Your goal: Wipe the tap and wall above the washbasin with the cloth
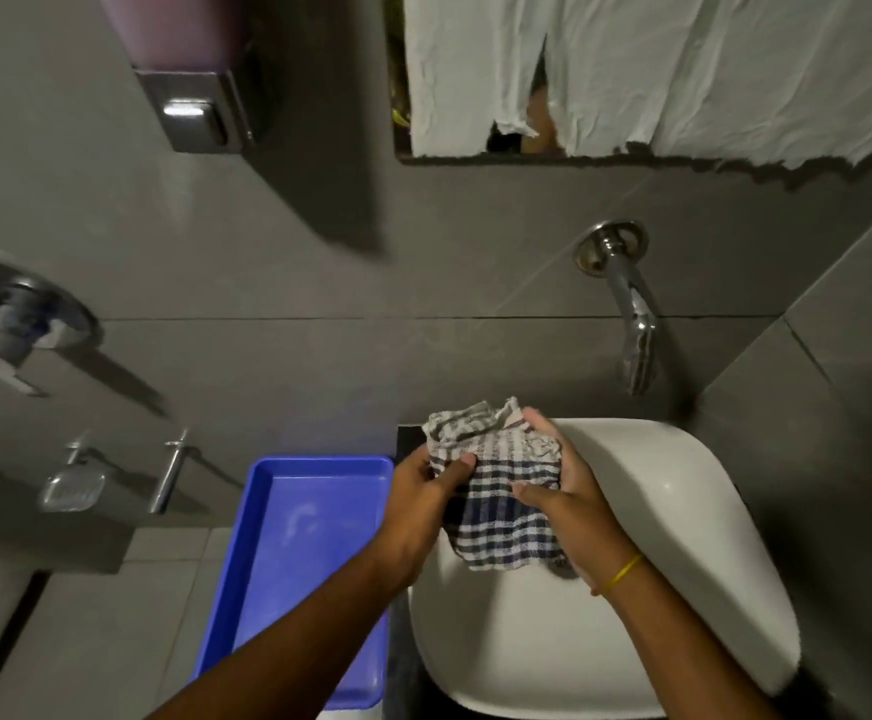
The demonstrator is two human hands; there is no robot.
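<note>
Holding a checked cloth (496,491) over the far left part of the white washbasin (683,511), both hands grip it between them: the left hand (423,506) pinches its left edge with the thumb on top, and the right hand (563,491) closes on its right side, fingers curled round a bunched far corner. A yellow band (623,574) circles the right wrist. The cloth is dark-and-white plaid, crumpled at the far end, with its near edge hanging loose above the bowl. The chrome tap (631,314) juts from the grey tiled wall (423,252) beyond and to the right of the cloth, apart from it, with bare tile all round its wall plate. Farther up the wall, a torn white sheet (683,70) covers a framed opening. A blue tray (298,553) lies just left of the basin, its right rim under the left forearm. Left of that, chrome fittings (75,480) stick out from the wall, well apart from the hands.
</note>
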